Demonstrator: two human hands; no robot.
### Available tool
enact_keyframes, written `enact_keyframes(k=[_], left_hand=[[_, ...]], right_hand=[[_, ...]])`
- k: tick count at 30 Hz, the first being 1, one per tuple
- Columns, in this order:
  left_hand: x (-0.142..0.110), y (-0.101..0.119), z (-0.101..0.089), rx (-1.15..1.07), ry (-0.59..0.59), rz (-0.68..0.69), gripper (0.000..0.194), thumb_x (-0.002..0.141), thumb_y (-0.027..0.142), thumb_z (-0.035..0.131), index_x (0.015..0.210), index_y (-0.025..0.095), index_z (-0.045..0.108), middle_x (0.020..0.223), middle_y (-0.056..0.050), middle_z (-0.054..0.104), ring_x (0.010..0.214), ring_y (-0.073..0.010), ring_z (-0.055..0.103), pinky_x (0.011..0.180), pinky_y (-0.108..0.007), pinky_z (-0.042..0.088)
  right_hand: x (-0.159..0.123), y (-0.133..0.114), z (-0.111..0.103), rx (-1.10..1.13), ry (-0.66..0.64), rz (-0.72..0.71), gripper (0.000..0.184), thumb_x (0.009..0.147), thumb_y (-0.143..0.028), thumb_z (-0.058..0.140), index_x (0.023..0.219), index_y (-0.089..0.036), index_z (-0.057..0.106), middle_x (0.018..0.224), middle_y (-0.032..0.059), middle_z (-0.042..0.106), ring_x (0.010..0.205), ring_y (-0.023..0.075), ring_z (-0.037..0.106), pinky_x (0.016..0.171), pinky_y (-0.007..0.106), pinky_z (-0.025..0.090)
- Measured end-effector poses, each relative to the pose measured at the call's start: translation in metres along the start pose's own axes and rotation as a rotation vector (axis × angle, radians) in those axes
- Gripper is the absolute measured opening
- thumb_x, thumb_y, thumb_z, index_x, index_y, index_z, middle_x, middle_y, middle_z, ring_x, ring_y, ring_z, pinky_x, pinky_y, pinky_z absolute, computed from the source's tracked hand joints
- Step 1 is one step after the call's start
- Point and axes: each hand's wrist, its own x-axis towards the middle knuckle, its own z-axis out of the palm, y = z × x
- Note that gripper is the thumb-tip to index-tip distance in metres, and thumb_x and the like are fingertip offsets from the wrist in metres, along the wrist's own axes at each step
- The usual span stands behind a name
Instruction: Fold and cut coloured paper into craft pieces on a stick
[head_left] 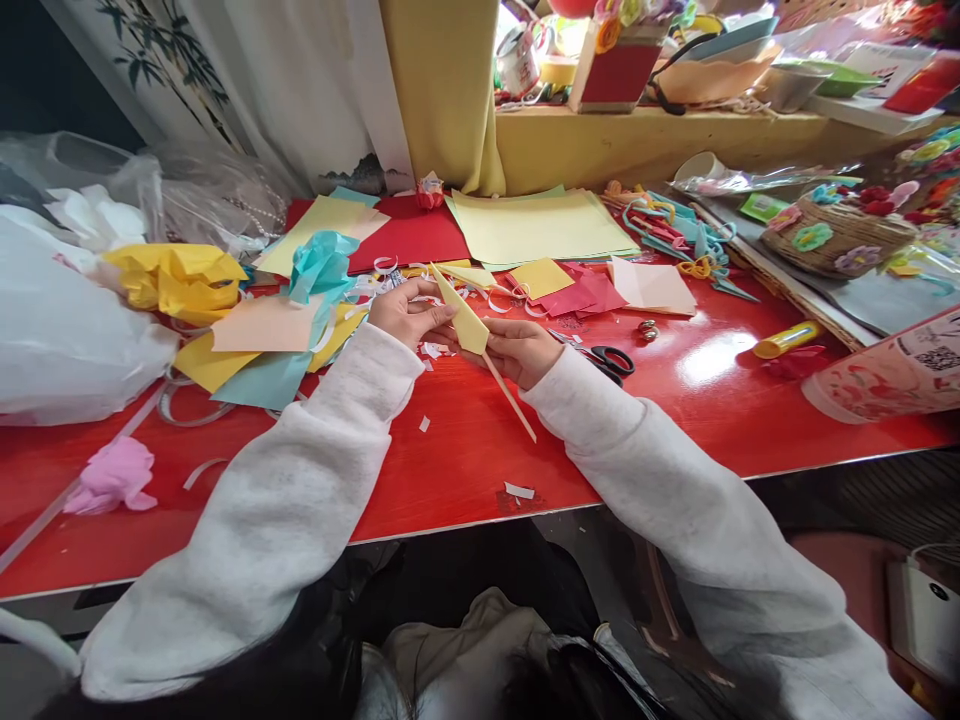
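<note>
Between my two hands, above the middle of the red table, is a piece of folded pale yellow paper [463,322] with a long pointed tip. A thin wooden stick [511,398] slants down from its lower end toward me. My left hand [411,312] pinches the paper's left edge between thumb and fingers. My right hand [523,350] closes on the lower end, where paper and stick meet; its fingertips are partly hidden behind the paper. Black-handled scissors [611,362] lie just right of my right hand, their blades partly covered. Small white paper scraps [435,350] lie under my hands.
Pale yellow sheets [544,225] and a red sheet [412,232] lie at the back. Coloured paper [274,325] and a white plastic bag [67,330] are at left. A flower-trimmed basket [836,235], yellow glue stick [787,340] and pink cup [889,370] stand or lie at right.
</note>
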Motion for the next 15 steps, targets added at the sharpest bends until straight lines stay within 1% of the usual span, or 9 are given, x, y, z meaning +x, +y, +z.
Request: enact_keyframes(k=[6, 11, 15], left_hand=[[0.0012, -0.0023, 0.0005, 0.032, 0.029, 0.029, 0.030, 0.058, 0.025, 0.066, 0.082, 0.014, 0.053, 0.060, 0.001, 0.060, 0.053, -0.0142, 0.060, 0.053, -0.028, 0.054], [0.0024, -0.0050, 0.0010, 0.036, 0.070, 0.056, 0.029, 0.056, 0.021, 0.068, 0.081, 0.013, 0.055, 0.083, -0.004, 0.058, 0.056, -0.0141, 0.061, 0.052, -0.029, 0.054], [0.0019, -0.0044, 0.0010, 0.016, 0.090, 0.039, 0.028, 0.057, 0.019, 0.067, 0.081, 0.012, 0.055, 0.081, -0.004, 0.056, 0.056, -0.0138, 0.061, 0.054, -0.030, 0.054]], right_hand=[[-0.0011, -0.0005, -0.0002, -0.011, -0.022, 0.000, 0.034, 0.077, 0.003, 0.029, 0.102, -0.006, 0.051, 0.084, 0.0079, 0.065, 0.084, 0.0133, 0.060, 0.086, 0.031, 0.045], [-0.0010, -0.0004, -0.0011, -0.009, -0.043, -0.002, 0.036, 0.076, 0.003, 0.028, 0.104, -0.006, 0.050, 0.082, 0.0090, 0.065, 0.084, 0.0148, 0.061, 0.086, 0.034, 0.045], [-0.0006, -0.0009, -0.0004, -0.011, -0.015, 0.000, 0.034, 0.077, 0.002, 0.028, 0.102, -0.004, 0.050, 0.083, 0.0105, 0.064, 0.084, 0.0152, 0.061, 0.084, 0.032, 0.046]])
